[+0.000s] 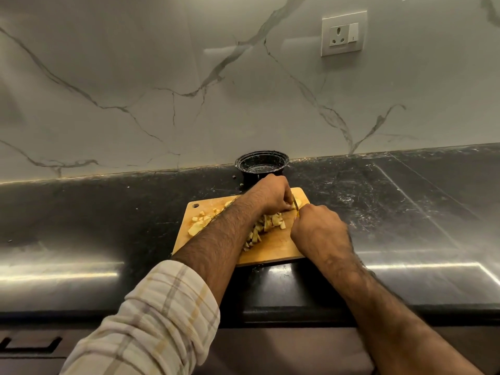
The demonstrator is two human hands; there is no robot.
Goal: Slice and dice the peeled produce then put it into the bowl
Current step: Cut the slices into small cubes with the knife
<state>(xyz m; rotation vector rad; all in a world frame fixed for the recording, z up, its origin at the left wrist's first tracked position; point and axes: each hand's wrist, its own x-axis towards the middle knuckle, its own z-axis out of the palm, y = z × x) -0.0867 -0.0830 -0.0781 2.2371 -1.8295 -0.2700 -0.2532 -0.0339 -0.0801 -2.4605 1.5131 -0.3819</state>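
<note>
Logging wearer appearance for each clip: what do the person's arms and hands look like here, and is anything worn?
Both hands are bare: no gloves, rings or watch show on the left hand or right hand. The left arm wears a cream plaid sleeve with tan and grey lines, pushed up to mid-forearm. The right forearm is uncovered as far as the frame shows.

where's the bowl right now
In the head view the black bowl stands at the back of the dark counter against the marble wall, just beyond the cutting board's far edge, behind the left hand.
</note>
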